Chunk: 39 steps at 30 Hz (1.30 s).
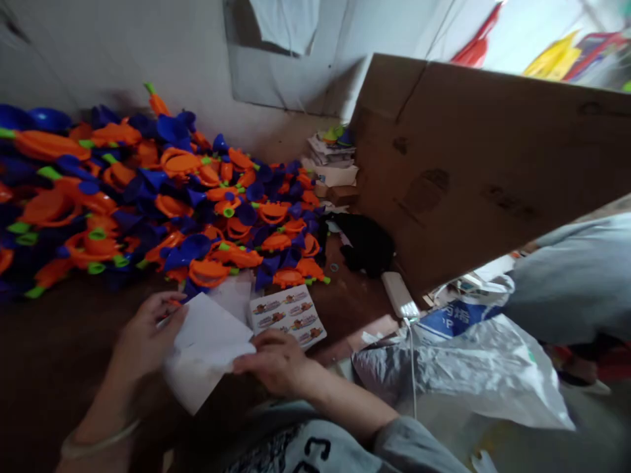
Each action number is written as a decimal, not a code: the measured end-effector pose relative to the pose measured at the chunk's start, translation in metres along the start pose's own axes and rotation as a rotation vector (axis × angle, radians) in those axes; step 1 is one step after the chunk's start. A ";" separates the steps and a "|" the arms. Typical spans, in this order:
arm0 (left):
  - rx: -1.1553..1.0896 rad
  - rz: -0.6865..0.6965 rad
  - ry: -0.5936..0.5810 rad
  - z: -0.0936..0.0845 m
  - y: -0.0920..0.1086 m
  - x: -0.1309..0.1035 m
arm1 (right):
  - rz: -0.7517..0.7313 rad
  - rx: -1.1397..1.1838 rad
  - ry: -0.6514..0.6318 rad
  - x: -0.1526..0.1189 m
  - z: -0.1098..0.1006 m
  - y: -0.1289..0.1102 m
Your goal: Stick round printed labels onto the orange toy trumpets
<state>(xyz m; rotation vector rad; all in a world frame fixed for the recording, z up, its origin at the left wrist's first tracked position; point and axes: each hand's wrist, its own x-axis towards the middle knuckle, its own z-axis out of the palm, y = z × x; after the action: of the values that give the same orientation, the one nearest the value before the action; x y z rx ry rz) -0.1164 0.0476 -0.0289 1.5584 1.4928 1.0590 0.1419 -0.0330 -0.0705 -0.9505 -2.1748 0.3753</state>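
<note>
A white paper sheet (210,341), bent and tilted, is held between my two hands over the table's front edge. My left hand (152,328) is closed on its upper left side, and a bit of orange-red shows by those fingers, too small to name. At the sheet's right edge, my right hand (276,361) pinches the paper between thumb and fingers. Just beyond the right hand lies a sheet of printed stickers (288,314) with rows of small colourful pictures. Another pale sheet (234,297) lies partly hidden behind the held paper.
Orange and blue plastic toy trumpets (177,197) with green tips fill the table's left and back. A large cardboard panel (473,164) leans at right, near a black cloth-like item (367,243) and a white power strip (398,294). Below are a plastic sack (473,361) and a person's grey clothing (582,276).
</note>
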 end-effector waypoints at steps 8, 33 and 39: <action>0.532 0.388 -0.148 0.040 -0.046 0.045 | 0.113 0.126 -0.164 0.010 0.004 -0.019; -0.048 -0.045 0.446 -0.022 -0.034 0.035 | -0.369 0.024 -0.211 0.051 0.015 -0.022; -0.525 -0.031 0.529 -0.017 -0.004 -0.006 | -0.009 0.368 0.275 0.068 -0.001 -0.035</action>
<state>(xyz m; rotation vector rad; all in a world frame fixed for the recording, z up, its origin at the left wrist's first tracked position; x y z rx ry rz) -0.1334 0.0417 -0.0262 0.9226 1.3910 1.7687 0.0923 -0.0074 -0.0174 -0.7375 -1.7816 0.5804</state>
